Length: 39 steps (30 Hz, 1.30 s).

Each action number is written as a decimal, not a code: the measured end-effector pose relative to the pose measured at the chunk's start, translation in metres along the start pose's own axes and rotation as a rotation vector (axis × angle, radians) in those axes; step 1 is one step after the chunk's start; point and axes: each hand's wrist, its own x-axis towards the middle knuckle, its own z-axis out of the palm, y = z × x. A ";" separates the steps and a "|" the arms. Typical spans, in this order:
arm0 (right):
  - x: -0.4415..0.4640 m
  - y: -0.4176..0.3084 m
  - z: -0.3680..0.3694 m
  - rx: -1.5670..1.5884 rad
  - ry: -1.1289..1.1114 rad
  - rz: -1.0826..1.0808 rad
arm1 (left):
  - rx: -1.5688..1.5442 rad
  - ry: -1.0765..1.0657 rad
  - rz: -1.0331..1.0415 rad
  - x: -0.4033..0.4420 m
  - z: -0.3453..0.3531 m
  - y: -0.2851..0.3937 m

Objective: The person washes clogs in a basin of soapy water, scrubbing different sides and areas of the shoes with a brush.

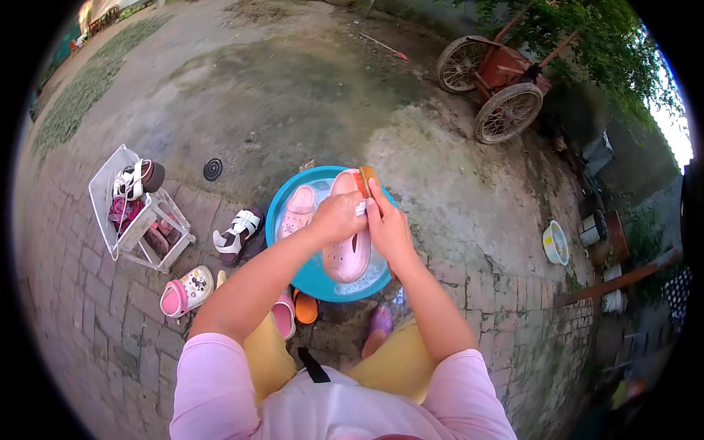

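My left hand (pixel 339 219) is closed on a pink clog (pixel 347 258), held tilted over a round blue basin (pixel 289 182) of soapy water. In my right hand (pixel 389 224) is a scrub brush (pixel 365 178) with a brown back and orange-red bristles. Its bristles lie against the upper end of the clog. A small white patch (pixel 360 208) shows between my hands; I cannot tell what it is. Another pink clog (pixel 297 211) rests in the left part of the basin. My hands partly hide the held clog.
Left of the basin are a white-strapped sandal (pixel 236 236), a patterned clog (pixel 188 291) and a white rack (pixel 138 242) with shoes. An orange-lined shoe (pixel 306 306) stands near my feet. A small tub (pixel 556 243) sits at right, a two-wheeled cart (pixel 501 77) behind.
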 end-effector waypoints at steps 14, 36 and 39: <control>-0.023 -0.008 -0.003 -0.019 -0.025 -0.118 | 0.070 0.093 0.063 0.001 -0.019 -0.008; 0.019 0.015 -0.004 0.102 0.164 -0.078 | -0.088 0.127 0.103 -0.001 -0.016 0.002; 0.010 0.010 -0.005 0.705 0.160 0.118 | -0.312 0.070 0.095 0.001 -0.017 -0.003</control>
